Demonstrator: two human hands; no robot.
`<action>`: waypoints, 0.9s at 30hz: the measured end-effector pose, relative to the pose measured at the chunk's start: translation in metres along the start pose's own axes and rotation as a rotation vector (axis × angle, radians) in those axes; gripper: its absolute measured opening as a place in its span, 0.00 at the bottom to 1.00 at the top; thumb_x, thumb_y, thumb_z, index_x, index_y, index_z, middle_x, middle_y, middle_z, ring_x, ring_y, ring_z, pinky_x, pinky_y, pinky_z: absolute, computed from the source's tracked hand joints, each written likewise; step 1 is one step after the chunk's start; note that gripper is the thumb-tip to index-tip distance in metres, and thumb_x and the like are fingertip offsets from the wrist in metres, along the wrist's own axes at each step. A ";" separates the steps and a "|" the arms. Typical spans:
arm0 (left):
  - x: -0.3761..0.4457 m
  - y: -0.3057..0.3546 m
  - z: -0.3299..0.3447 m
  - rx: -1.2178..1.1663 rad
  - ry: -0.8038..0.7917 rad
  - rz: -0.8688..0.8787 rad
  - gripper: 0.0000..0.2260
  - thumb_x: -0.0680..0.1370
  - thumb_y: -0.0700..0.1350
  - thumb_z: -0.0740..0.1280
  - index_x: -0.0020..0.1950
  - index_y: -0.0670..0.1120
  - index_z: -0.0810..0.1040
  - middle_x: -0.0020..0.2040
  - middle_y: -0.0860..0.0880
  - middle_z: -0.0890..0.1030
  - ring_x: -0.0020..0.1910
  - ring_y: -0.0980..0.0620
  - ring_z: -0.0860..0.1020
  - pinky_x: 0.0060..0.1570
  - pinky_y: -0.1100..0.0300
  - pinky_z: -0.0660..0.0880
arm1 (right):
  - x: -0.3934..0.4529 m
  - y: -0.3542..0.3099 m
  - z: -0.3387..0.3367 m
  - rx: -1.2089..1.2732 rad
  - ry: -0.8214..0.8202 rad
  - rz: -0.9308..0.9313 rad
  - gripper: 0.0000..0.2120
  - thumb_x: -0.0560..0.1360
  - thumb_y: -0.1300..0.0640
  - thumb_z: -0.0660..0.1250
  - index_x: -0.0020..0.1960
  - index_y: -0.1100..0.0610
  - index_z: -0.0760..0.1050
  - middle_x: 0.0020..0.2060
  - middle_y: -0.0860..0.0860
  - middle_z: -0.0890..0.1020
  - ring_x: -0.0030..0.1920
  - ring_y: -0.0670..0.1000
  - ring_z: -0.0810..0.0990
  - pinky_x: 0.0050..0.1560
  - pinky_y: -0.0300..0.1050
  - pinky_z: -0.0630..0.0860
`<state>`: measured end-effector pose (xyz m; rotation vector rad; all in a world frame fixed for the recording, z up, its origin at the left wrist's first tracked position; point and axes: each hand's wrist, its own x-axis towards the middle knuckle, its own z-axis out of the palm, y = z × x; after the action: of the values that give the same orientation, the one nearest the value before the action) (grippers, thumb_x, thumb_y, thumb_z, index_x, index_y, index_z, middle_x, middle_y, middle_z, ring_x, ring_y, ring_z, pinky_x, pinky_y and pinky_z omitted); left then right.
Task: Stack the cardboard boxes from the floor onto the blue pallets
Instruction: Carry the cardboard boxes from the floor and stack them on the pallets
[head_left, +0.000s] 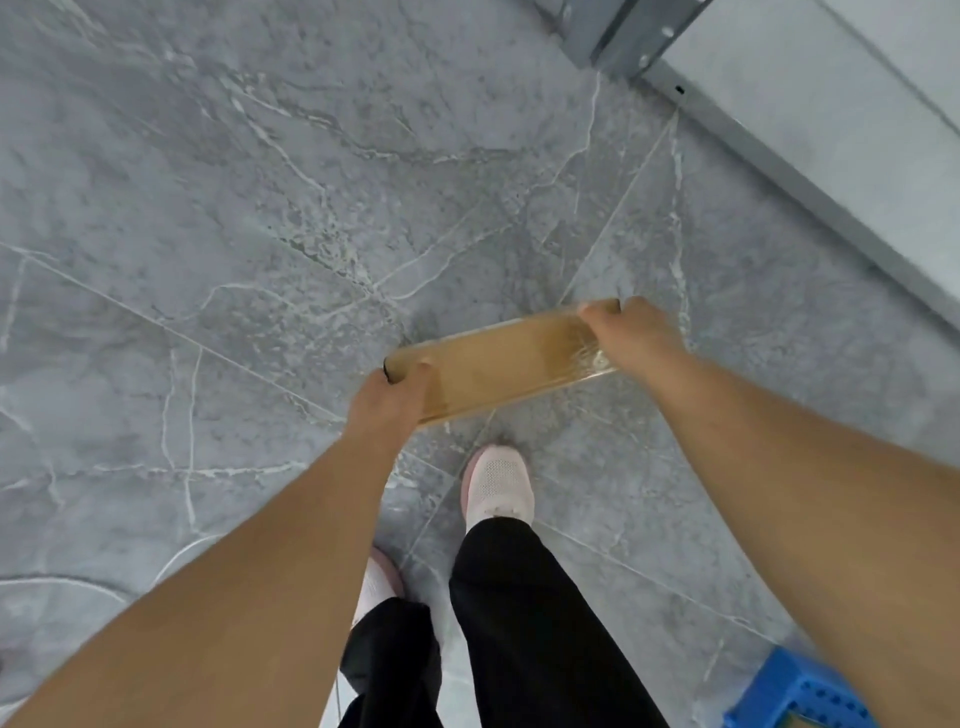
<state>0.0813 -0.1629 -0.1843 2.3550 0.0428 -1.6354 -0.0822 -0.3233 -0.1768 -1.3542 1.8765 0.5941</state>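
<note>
A flat, narrow cardboard box (498, 358) wrapped in clear shiny tape hangs above the grey floor, tilted with its right end farther away. My left hand (387, 397) grips its near left end, fingers curled over the edge. My right hand (631, 330) grips the far right end, fingers wrapped over the top. A corner of a blue pallet (795, 691) shows at the bottom right, beneath my right forearm.
Grey marble-patterned floor tiles (208, 208) fill the view. A grey metal frame with a pale panel (779, 130) runs along the upper right. My legs in black trousers and pale pink shoes (496, 486) stand just below the box.
</note>
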 end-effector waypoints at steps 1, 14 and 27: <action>0.002 -0.001 0.001 -0.010 -0.002 -0.006 0.30 0.75 0.59 0.61 0.72 0.42 0.63 0.67 0.42 0.70 0.65 0.41 0.70 0.65 0.46 0.67 | 0.002 0.003 0.003 0.009 -0.016 -0.007 0.33 0.76 0.42 0.60 0.72 0.62 0.62 0.68 0.60 0.69 0.67 0.61 0.69 0.64 0.50 0.66; -0.127 0.034 -0.040 0.065 0.090 0.146 0.25 0.77 0.59 0.56 0.66 0.43 0.68 0.52 0.46 0.71 0.50 0.46 0.70 0.53 0.51 0.69 | -0.126 0.043 -0.067 0.335 0.064 0.079 0.28 0.75 0.44 0.62 0.67 0.62 0.68 0.61 0.60 0.76 0.60 0.61 0.74 0.57 0.49 0.70; -0.390 0.035 -0.100 0.314 -0.068 0.490 0.29 0.77 0.60 0.60 0.71 0.44 0.64 0.67 0.42 0.70 0.63 0.43 0.70 0.58 0.51 0.66 | -0.409 0.150 -0.157 0.690 0.231 0.200 0.19 0.76 0.44 0.61 0.57 0.58 0.72 0.51 0.54 0.79 0.45 0.51 0.76 0.40 0.44 0.69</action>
<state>0.0383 -0.1222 0.2157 2.2651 -0.7913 -1.5508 -0.1983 -0.1409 0.2327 -0.8069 2.1356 -0.1371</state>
